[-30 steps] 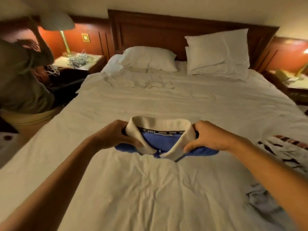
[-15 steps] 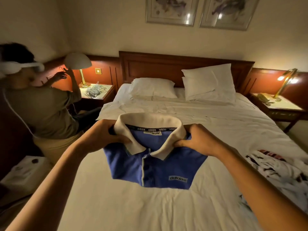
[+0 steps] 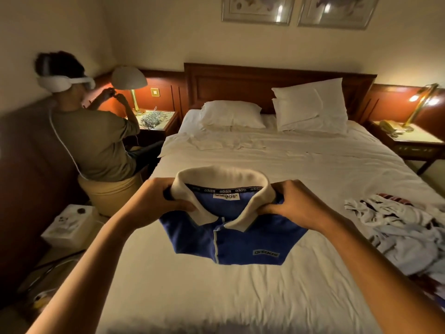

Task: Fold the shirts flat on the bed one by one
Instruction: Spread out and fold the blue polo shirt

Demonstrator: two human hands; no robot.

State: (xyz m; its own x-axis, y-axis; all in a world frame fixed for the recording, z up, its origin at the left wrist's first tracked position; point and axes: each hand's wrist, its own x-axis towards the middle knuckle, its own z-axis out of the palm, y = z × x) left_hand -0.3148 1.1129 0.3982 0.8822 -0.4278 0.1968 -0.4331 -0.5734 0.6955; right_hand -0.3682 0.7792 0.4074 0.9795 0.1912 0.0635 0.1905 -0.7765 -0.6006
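A folded blue polo shirt point(image 3: 240, 239) with a cream collar hangs in the air above the white bed point(image 3: 216, 297), front facing me. My left hand point(image 3: 156, 201) grips its left shoulder beside the collar. My right hand point(image 3: 296, 203) grips the right shoulder the same way. The shirt's lower edge floats a little above the sheet, casting a shadow. A heap of unfolded white and patterned shirts point(image 3: 397, 227) lies on the bed's right side.
Two pillows point(image 3: 310, 104) lean at the wooden headboard. A person point(image 3: 91, 131) in a headset sits on a stool left of the bed, facing a nightstand with a lamp point(image 3: 130, 80). Another nightstand point(image 3: 409, 141) stands at the right. A white box point(image 3: 69, 225) lies on the floor at the left.
Both hands lifted the folded shirt off the sheet and hold it up; more of its blue front now shows. The view tilted upward, showing the wall pictures.
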